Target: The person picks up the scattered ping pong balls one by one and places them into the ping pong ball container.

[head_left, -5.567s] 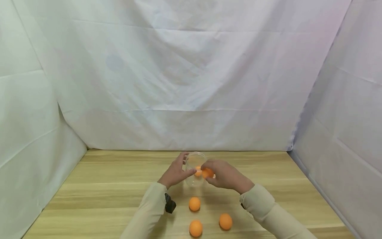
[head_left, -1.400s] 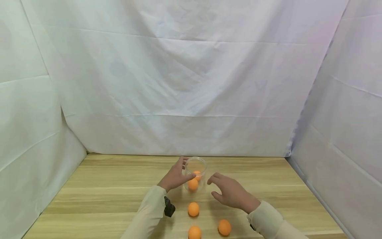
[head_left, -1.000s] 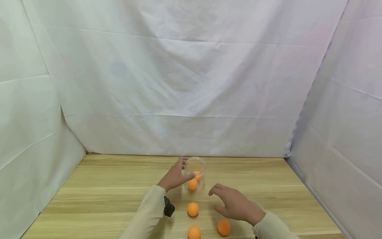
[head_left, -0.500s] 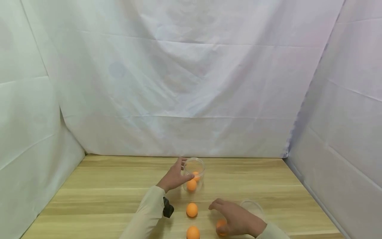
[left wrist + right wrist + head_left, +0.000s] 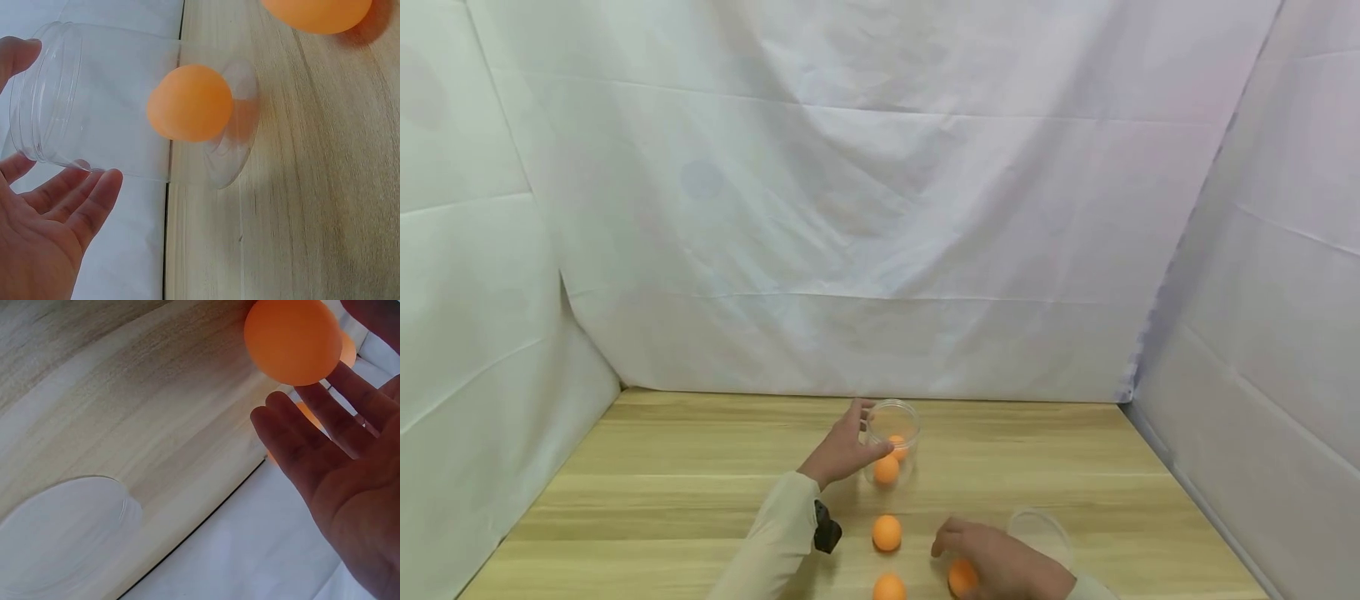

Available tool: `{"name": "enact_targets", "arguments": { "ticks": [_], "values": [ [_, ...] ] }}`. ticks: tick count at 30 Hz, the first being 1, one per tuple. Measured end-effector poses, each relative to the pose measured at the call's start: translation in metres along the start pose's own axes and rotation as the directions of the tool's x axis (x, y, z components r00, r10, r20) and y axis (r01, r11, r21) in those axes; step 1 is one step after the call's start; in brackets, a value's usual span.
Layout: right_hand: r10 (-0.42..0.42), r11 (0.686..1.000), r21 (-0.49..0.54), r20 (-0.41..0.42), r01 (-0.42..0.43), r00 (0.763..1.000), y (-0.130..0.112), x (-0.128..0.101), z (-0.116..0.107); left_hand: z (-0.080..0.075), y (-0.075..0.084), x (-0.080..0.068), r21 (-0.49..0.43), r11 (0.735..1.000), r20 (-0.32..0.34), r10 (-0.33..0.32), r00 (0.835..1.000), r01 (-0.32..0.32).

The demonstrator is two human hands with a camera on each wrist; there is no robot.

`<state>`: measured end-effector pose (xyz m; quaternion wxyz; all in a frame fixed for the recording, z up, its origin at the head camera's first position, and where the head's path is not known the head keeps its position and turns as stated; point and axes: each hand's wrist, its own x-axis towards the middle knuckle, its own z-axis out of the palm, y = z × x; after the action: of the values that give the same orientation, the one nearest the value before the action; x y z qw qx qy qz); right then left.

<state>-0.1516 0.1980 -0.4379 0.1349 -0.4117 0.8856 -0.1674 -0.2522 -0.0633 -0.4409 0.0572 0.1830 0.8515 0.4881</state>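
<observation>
A clear plastic jar (image 5: 912, 454) stands upright on the table with two orange ping-pong balls (image 5: 886, 469) inside. My left hand (image 5: 842, 447) holds the jar near its threaded rim; in the left wrist view the thumb (image 5: 25, 55) lies on one side and the fingers on the other. Toward the front right, my right hand (image 5: 1000, 558) reaches over another ping-pong ball (image 5: 962, 577). In the right wrist view that ball (image 5: 292, 340) sits by the fingertips (image 5: 304, 394), with the fingers spread and the thumb apart from it.
Two more ping-pong balls lie in front of the jar, one nearer it (image 5: 887, 532) and one at the frame's lower edge (image 5: 889, 587). A clear round lid (image 5: 1041, 532) lies flat beyond the right wrist. White cloth (image 5: 880, 333) hangs behind the wooden table (image 5: 700, 500).
My right hand has let a ping-pong ball go into the jar, then moved back toward the front right, over another ball. The lid has come into view. My left hand stays at the jar.
</observation>
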Motion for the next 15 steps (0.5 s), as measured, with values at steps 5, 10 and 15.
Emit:
{"name": "enact_targets", "arguments": {
  "ticks": [5, 10, 15],
  "values": [
    [-0.023, 0.999, 0.031, -0.004, 0.023, 1.000, 0.005, 0.000, 0.002, 0.003, -0.003, 0.002, -0.016, 1.000, -0.003, 0.005, 1.000, -0.005],
    [-0.052, 0.998, 0.040, -0.020, 0.053, 0.998, 0.010, 0.001, 0.004, 0.004, -0.004, 0.001, -0.028, 0.999, -0.002, 0.015, 1.000, -0.015],
    [-0.048, 0.997, 0.053, -0.017, 0.048, 0.999, 0.011, 0.002, 0.005, 0.004, -0.006, 0.002, -0.020, 0.999, -0.003, 0.028, 1.000, -0.028]
  ]
}}
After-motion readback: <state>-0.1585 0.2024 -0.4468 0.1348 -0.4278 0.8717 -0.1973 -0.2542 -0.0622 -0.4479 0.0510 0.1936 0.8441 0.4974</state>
